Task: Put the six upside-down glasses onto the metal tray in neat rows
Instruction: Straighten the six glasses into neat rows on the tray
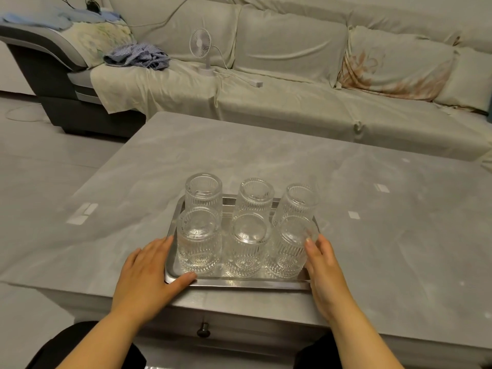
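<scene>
Six ribbed glasses, all upside down, on the metal tray (pixel 239 283) in the lower middle of the frame: back row left glass (pixel 203 194), middle glass (pixel 255 199), right glass (pixel 299 205); front row left glass (pixel 198 245), middle glass (pixel 247 249), right glass (pixel 288 249). Left hand (pixel 147 275) open and flat at the tray's lower left corner, thumb lying on the near rim, fingers spread beside the left edge, gripping nothing. Right hand (pixel 323 272) open too, fingers together against the tray's right edge and touching the front right glass, on a grey table (pixel 372 209) with a covered sofa (pixel 292 75) and a small fan (pixel 201 49) across the top.
</scene>
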{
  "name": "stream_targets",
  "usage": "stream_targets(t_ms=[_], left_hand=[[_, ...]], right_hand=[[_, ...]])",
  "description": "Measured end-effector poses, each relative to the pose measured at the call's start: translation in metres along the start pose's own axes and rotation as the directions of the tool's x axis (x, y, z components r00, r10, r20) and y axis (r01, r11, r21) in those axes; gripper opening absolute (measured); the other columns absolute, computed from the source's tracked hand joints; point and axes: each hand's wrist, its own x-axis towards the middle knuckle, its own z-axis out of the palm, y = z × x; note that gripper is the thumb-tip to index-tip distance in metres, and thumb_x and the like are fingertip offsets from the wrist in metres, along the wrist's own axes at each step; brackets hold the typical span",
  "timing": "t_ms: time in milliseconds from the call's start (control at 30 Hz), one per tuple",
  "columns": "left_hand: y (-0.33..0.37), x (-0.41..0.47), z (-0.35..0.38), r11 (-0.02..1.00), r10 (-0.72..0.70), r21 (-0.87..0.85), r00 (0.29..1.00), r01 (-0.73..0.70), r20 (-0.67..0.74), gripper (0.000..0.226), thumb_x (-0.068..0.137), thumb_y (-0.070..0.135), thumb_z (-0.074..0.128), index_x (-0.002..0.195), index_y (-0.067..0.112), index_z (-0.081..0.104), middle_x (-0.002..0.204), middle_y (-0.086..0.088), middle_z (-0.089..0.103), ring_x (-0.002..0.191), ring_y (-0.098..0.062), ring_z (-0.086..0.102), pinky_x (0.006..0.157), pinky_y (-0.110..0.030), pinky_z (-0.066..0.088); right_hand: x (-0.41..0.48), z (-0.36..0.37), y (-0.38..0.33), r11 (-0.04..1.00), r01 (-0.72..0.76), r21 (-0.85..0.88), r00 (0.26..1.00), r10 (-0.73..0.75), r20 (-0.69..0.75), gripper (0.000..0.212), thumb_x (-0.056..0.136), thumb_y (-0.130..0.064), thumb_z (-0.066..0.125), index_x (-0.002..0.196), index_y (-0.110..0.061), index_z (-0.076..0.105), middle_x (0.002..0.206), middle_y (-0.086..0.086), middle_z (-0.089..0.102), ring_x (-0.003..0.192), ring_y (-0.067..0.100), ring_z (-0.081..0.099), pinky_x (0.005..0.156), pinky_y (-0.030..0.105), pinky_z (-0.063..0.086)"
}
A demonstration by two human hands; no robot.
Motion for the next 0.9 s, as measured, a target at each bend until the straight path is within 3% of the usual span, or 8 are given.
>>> stream_targets(t_ms=[200,300,367,467,667,733,833,900], left_hand=[[-0.003,0.000,0.003,1.000,0.001,0.022,1.000,-0.001,-0.015,0.095,0.065,0.081,0.023,0.137,0.020,0.027,0.145,-0.003,0.037,0.134,-0.020,0.031,0.113,-0.040,0.020],[-0.002,0.000,0.002,0.998,-0.007,0.062,1.000,0.006,0.007,0.121,0.044,0.094,0.001,0.140,0.022,0.019,0.151,0.000,0.025,0.137,-0.017,0.025,0.113,-0.038,0.017],[-0.002,0.001,0.002,0.997,-0.010,0.072,1.000,0.010,0.004,0.127,0.039,0.093,-0.013,0.140,0.022,0.018,0.152,0.001,0.023,0.138,-0.016,0.024,0.113,-0.037,0.016],[-0.002,0.001,0.002,0.998,-0.013,0.066,1.000,0.013,0.006,0.129,0.038,0.093,-0.013,0.140,0.021,0.020,0.151,0.001,0.024,0.137,-0.017,0.026,0.113,-0.038,0.017],[0.000,0.002,0.002,0.998,-0.036,0.042,0.999,0.036,-0.005,0.130,0.038,0.095,-0.008,0.139,0.019,0.024,0.149,-0.001,0.031,0.135,-0.018,0.030,0.114,-0.039,0.021],[0.000,0.002,0.002,0.997,-0.048,0.060,0.999,0.048,-0.010,0.131,0.037,0.095,-0.008,0.138,0.018,0.024,0.148,-0.001,0.032,0.135,-0.018,0.030,0.114,-0.038,0.018],[0.000,0.002,0.001,0.996,-0.062,0.071,0.998,0.062,0.000,0.134,0.034,0.094,-0.011,0.138,0.017,0.024,0.147,-0.002,0.034,0.136,-0.019,0.029,0.114,-0.037,0.013],[0.001,0.002,0.001,0.996,-0.066,0.055,0.998,0.066,-0.005,0.134,0.034,0.095,-0.010,0.137,0.017,0.027,0.144,-0.002,0.038,0.136,-0.020,0.030,0.114,-0.037,0.014]], right_hand=[[-0.001,0.004,0.003,0.999,0.000,-0.035,1.000,-0.001,-0.021,0.070,0.063,-0.054,0.048,0.125,-0.022,0.041,0.128,0.002,0.052,0.116,0.017,0.050,0.102,0.038,0.039],[0.010,-0.006,-0.004,1.000,0.019,-0.021,0.992,-0.021,-0.121,0.051,0.075,-0.057,0.038,0.120,-0.034,0.041,0.128,-0.012,0.046,0.116,0.007,0.046,0.093,0.020,0.040],[0.026,-0.015,-0.012,1.000,-0.002,0.018,0.980,0.005,-0.200,0.045,0.088,-0.046,0.030,0.129,-0.030,0.034,0.137,-0.006,0.037,0.126,0.014,0.036,0.098,0.025,0.032],[0.049,-0.018,-0.025,0.998,-0.059,-0.025,0.985,0.054,-0.163,0.044,0.092,-0.040,0.025,0.131,-0.022,0.034,0.138,0.002,0.038,0.128,0.019,0.035,0.101,0.034,0.032],[0.069,-0.009,-0.029,0.994,-0.110,-0.006,0.991,0.109,-0.079,0.028,0.092,-0.037,0.030,0.108,-0.024,0.048,0.104,-0.006,0.056,0.102,0.013,0.050,0.082,0.029,0.041],[0.069,-0.007,-0.027,0.993,-0.116,0.014,0.990,0.116,-0.074,0.032,0.091,-0.036,0.031,0.113,-0.020,0.049,0.104,-0.006,0.057,0.105,0.015,0.050,0.077,0.028,0.044],[0.069,-0.002,-0.028,0.992,-0.124,-0.025,0.990,0.123,-0.064,0.038,0.091,-0.036,0.031,0.119,-0.017,0.048,0.116,0.002,0.054,0.112,0.019,0.049,0.092,0.035,0.042],[0.068,0.002,-0.028,0.991,-0.127,-0.034,0.991,0.125,-0.039,0.037,0.092,-0.035,0.029,0.118,-0.018,0.049,0.111,0.001,0.056,0.105,0.017,0.053,0.086,0.034,0.045]])
